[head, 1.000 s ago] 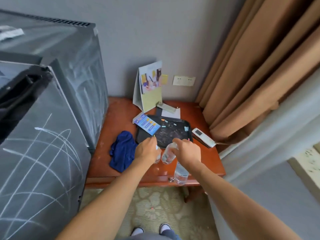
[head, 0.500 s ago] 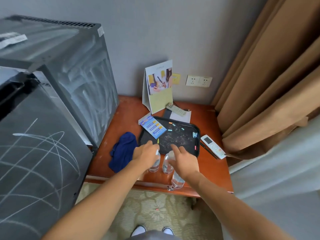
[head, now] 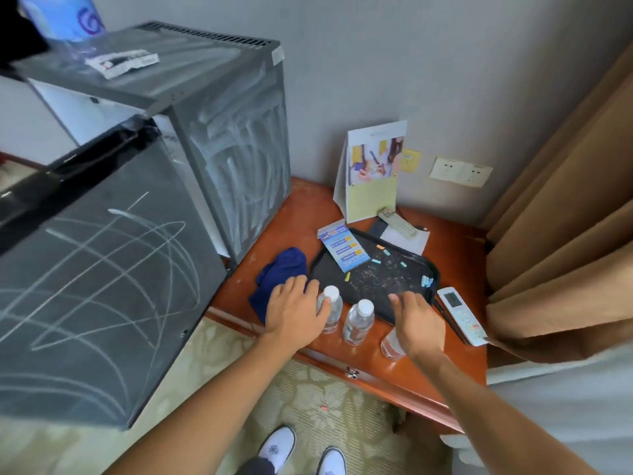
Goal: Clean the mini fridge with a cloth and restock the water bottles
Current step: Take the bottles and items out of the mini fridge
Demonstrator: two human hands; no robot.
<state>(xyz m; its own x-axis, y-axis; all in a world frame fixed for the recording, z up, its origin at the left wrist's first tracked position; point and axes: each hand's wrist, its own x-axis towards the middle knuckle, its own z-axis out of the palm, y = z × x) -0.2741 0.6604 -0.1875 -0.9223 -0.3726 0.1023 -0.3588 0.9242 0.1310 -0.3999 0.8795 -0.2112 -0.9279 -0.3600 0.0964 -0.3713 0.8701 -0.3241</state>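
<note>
Three clear water bottles with white caps stand near the front edge of the wooden table (head: 301, 214). My left hand (head: 294, 310) lies beside the left bottle (head: 332, 308), thumb against its side and fingers stretched toward the crumpled blue cloth (head: 284, 267). The middle bottle (head: 358, 322) stands free between my hands. My right hand (head: 416, 323) hovers with spread fingers over the right bottle (head: 390, 346), hiding its top. The dark mini fridge (head: 233, 138), smeared with white streaks, stands on the left with its door (head: 102, 269) swung open toward me.
Behind the bottles lies a black tray (head: 394, 282) scattered with coloured bits, with a blue leaflet (head: 344, 248) on its corner. A white remote (head: 460, 313) lies at the table's right edge, below brown curtains (head: 565, 234). A brochure stand (head: 373, 173) stands against the wall.
Both hands gripped bottles a second ago; now their fingers have loosened and the three bottles stand on the table. The view has shifted and shows more of the fridge.
</note>
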